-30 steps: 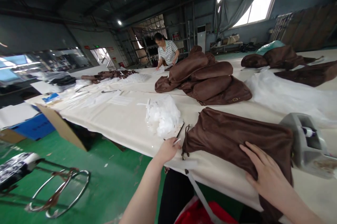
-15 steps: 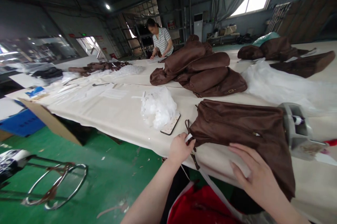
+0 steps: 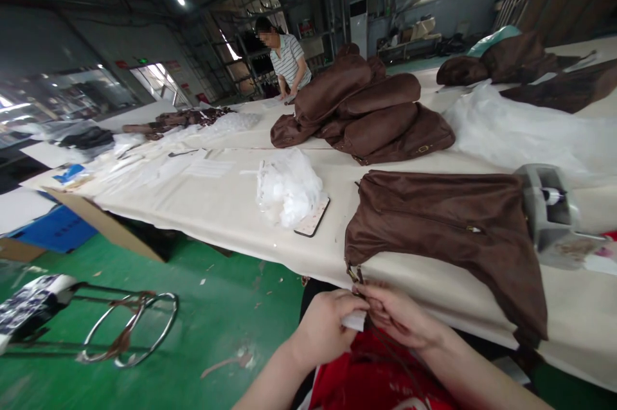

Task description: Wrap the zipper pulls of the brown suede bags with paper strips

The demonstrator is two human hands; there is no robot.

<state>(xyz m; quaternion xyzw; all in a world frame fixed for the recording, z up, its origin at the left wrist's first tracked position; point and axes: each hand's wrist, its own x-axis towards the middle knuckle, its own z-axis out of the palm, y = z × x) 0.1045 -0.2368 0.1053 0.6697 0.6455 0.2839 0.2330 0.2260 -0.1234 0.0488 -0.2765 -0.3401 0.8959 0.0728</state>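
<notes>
A brown leather bag [image 3: 438,211] lies flat on the near edge of the table, a zip pull showing on its front. Its strap end with metal hardware [image 3: 355,274] hangs over the edge at the bag's left corner. My left hand [image 3: 330,320] is closed round a small white slip [image 3: 355,320] just below that hardware. Against it, my right hand [image 3: 400,317] pinches the brown strap, its fingers partly hidden. A thin brown length [image 3: 398,355] trails below my hands across the red apron [image 3: 376,378].
A heap of brown bags [image 3: 361,108] lies beyond. Crumpled white plastic [image 3: 289,188] rests by a phone [image 3: 315,217]. A grey tape dispenser [image 3: 549,204] stands right of the bag. A co-worker [image 3: 288,60] stands across the table [image 3: 216,204]. A stool [image 3: 130,326] is at left.
My right hand has left the bag's front edge and come in beside my left. Both hands are now together, lower, below the bag's corner, with the strap end drawn down.
</notes>
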